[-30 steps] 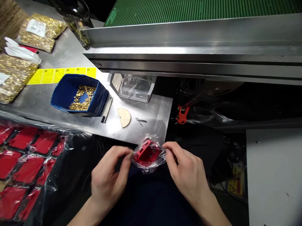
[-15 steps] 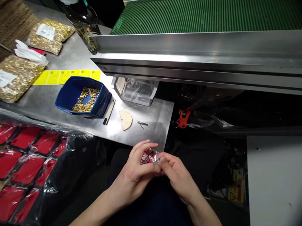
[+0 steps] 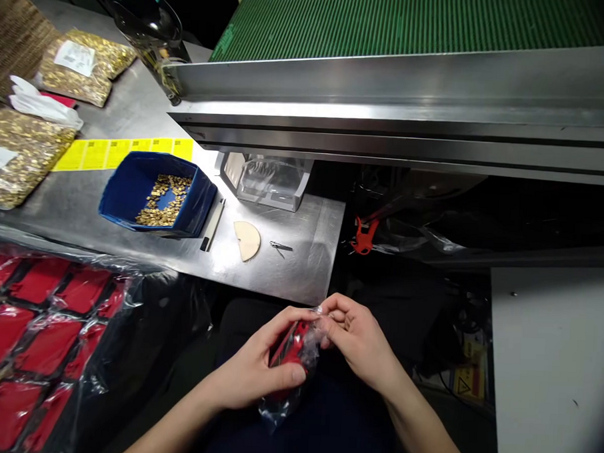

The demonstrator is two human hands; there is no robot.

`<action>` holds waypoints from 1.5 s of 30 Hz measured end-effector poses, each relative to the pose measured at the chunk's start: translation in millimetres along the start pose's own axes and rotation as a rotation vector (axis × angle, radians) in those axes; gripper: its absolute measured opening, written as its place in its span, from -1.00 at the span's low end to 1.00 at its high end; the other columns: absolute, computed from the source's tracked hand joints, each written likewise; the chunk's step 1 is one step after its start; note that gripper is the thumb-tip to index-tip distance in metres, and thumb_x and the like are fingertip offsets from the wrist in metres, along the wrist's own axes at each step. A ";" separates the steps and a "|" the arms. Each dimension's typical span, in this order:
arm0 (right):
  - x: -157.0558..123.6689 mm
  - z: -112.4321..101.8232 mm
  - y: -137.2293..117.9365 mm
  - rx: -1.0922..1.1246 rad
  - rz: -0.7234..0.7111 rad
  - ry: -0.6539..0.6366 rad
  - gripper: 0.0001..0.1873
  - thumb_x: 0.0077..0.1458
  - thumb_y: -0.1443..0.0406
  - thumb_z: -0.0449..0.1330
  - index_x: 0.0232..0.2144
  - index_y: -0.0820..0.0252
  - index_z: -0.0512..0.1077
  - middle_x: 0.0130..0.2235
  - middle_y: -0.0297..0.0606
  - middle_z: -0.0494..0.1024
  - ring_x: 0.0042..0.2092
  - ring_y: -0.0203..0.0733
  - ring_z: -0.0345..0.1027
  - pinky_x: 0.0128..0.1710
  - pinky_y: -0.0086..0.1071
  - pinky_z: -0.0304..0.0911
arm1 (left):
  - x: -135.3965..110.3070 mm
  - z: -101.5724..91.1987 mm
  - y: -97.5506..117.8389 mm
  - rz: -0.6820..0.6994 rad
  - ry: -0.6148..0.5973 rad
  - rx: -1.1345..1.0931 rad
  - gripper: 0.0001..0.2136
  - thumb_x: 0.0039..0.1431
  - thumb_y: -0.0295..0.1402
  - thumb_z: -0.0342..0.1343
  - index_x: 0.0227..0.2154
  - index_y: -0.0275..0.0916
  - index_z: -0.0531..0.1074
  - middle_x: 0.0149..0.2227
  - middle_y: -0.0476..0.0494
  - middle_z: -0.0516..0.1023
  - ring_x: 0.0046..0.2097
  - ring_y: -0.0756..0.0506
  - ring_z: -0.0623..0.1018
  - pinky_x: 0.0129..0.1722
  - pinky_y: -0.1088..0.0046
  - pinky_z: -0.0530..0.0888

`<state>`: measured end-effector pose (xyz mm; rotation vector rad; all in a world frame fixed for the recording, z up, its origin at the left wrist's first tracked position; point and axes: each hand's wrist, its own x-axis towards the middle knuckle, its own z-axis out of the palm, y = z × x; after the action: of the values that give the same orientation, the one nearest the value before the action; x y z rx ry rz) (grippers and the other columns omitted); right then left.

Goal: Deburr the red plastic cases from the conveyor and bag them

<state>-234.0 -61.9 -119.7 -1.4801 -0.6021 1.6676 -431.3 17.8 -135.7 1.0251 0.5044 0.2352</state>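
My left hand [image 3: 263, 368] is wrapped round a red and black part [image 3: 293, 346] inside a clear plastic bag [image 3: 278, 411], thumb on its near face. The exact kind of part does not show. At the bag's upper right edge, the fingers of my right hand [image 3: 350, 332] pinch the crinkled plastic. Both hands are above my lap, just off the near corner of the metal table. Closest to them on the table lie nail clippers [image 3: 282, 247] and a pale half-round disc [image 3: 246, 241].
A blue bin [image 3: 158, 193] holds small brass pieces; a marker [image 3: 212, 226] lies beside it. Further left are bags of brass parts [image 3: 28, 151] and yellow labels [image 3: 115, 154]. Bagged red parts [image 3: 49, 346] fill a box at lower left. A metal conveyor rail [image 3: 388, 97] crosses the back.
The bagged red part has turned in my left hand and now shows more of its length, with the bag hanging below. My right hand has shifted slightly and still pinches the plastic.
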 end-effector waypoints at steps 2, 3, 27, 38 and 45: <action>-3.7 5.4 2.2 -0.346 -0.133 0.138 -0.85 0.34 0.19 0.20 -0.24 0.15 0.44 -0.38 -0.33 0.56 -0.36 -0.25 0.48 -0.34 -0.41 0.32 | -0.4 4.4 -5.7 -0.132 0.037 -0.300 -0.51 0.22 -0.09 0.29 0.16 -0.12 0.40 0.02 -0.21 0.53 0.03 -0.24 0.56 0.02 0.28 0.48; -5.5 8.7 5.2 -0.504 -0.218 0.189 -0.86 0.37 0.22 0.16 -0.22 0.14 0.45 -0.36 -0.31 0.57 -0.35 -0.22 0.48 -0.32 -0.38 0.31 | -0.5 6.3 -8.5 -0.192 0.075 -0.456 -0.54 0.23 -0.10 0.28 0.12 -0.14 0.42 -0.03 -0.19 0.57 -0.02 -0.21 0.59 -0.03 0.32 0.50; -14.4 5.4 16.8 -1.418 -0.549 -0.200 -0.87 0.31 0.43 0.12 -0.28 0.20 0.44 -0.33 -0.27 0.49 -0.33 -0.15 0.33 -0.33 -0.26 0.20 | 8.8 1.4 -35.9 -0.761 0.019 -0.909 -0.49 0.30 0.07 0.11 -0.32 -0.39 0.58 -0.36 -0.28 0.69 -0.29 -0.25 0.70 -0.20 0.31 0.58; -23.7 -18.9 33.7 -0.429 0.021 -0.098 -0.75 0.33 0.20 0.14 -0.36 0.19 0.47 -0.42 -0.37 0.46 -0.41 -0.30 0.29 -0.38 -0.42 0.15 | -24.0 -16.6 -59.5 -0.076 -0.059 -0.674 -0.16 0.12 0.21 0.21 0.38 -0.03 0.16 0.48 -0.32 0.02 0.43 -0.42 0.14 0.35 -0.11 0.14; -27.7 2.1 51.8 -0.483 -0.068 -0.005 -0.76 0.35 0.22 0.11 -0.34 0.18 0.47 -0.39 -0.34 0.45 -0.39 -0.28 0.27 -0.36 -0.40 0.17 | -13.5 0.1 -46.7 -0.128 0.223 -0.213 -0.23 0.06 -0.19 0.44 0.31 -0.11 0.25 0.17 -0.27 0.47 0.12 -0.28 0.51 0.13 0.24 0.40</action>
<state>-249.6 -113.1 -144.1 -1.7639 -1.1027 1.5375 -445.0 -11.5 -171.9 0.7591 0.7287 0.2847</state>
